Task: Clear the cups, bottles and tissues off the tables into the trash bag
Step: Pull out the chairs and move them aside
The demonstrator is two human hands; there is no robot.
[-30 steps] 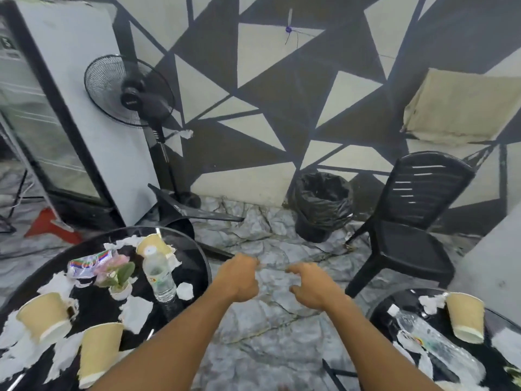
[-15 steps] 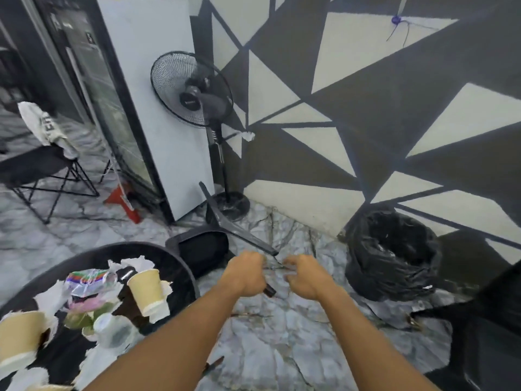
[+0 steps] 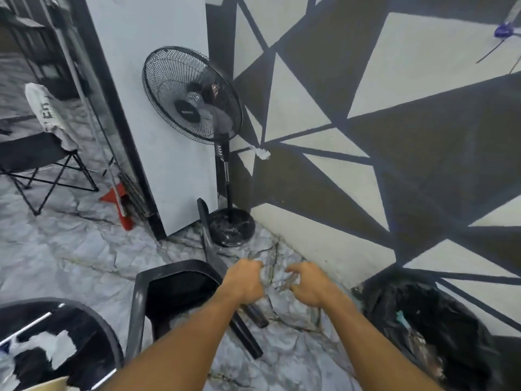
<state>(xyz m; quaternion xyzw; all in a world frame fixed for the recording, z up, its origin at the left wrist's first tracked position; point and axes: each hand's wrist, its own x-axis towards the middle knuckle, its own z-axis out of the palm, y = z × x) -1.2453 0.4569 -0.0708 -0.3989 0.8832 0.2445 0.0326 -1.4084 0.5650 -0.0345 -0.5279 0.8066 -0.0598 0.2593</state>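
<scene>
On my monitor, a black pedestal fan [image 3: 194,94] stands against the triangle-painted wall [image 3: 366,108], just beside a white cabinet [image 3: 152,108]. A black plastic chair [image 3: 174,294] lies tipped on the marbled floor [image 3: 70,249] (a cloth-draped folding chair [image 3: 33,156] sits far left).

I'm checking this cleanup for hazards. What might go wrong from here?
1. A tipped-over black chair lies on the floor just under the left hand and right hand, legs sticking out; a step forward might trip on it.
2. Torn tissues lie near the rim of the table; a bump may knock them off.
3. The trash bag sits across the chair from the table, so carried litter could drop on the way.
</scene>
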